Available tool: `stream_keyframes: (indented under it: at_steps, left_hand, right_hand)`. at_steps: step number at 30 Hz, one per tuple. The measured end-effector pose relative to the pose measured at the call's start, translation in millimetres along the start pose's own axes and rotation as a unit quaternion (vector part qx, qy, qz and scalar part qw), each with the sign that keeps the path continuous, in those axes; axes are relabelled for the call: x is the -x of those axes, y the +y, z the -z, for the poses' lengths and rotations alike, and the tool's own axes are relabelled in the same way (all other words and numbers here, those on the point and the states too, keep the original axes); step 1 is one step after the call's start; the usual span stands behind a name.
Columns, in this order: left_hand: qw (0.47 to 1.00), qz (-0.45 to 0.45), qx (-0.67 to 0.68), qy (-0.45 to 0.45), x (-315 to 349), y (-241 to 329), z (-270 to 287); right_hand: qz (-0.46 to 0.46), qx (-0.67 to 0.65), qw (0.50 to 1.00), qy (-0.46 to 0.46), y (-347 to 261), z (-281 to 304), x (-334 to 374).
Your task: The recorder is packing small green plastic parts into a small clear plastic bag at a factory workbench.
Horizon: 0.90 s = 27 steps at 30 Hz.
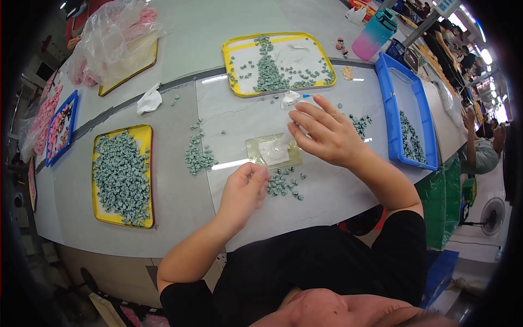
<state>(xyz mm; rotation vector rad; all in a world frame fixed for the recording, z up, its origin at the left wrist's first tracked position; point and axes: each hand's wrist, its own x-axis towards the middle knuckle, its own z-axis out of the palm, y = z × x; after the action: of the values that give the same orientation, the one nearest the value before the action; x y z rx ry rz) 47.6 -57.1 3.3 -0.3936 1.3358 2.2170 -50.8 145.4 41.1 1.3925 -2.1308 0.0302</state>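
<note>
My right hand (327, 133) is curled round a translucent plastic bottle (279, 147), its fingers hiding much of it. The visible end of the bottle is over a folded white tissue (272, 154) on a yellowish flat pad (293, 158). My left hand (243, 192) is closed near the pad's front left corner; what its fingers pinch, if anything, is hidden. Beside it lies a loose cluster of small grey-green pieces (280, 184). Just beyond my right hand, a small blue tip (307, 96) shows next to a crumpled white tissue (291, 99).
Yellow-rimmed trays of grey-green pieces stand at left (150, 182) and far middle (280, 35). More pieces lie in a pile (197, 158). A blue bin (389, 103) stands right, near a teal-pink bottle (375, 35). A plastic bag (109, 46) and blue tray (70, 122) are left.
</note>
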Motion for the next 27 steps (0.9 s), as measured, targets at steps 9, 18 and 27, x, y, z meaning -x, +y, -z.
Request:
stream_keyframes:
  at_steps: [9,18,27]
  left_hand:
    - [1.000,0.002,0.001,-0.010,-0.7,-0.9,0.4]
    - [0.999,-0.025,0.031,0.023,1.9,1.2,1.7]
    - [0.987,-0.133,0.079,0.043,8.6,0.9,-8.7]
  right_hand:
    - [0.018,0.024,1.000,0.006,-4.7,-2.1,-5.0]
    - [-0.045,-0.021,0.999,0.007,10.2,4.7,-5.9]
    - [-0.374,-0.396,0.838,-0.027,21.7,-42.7,2.1]
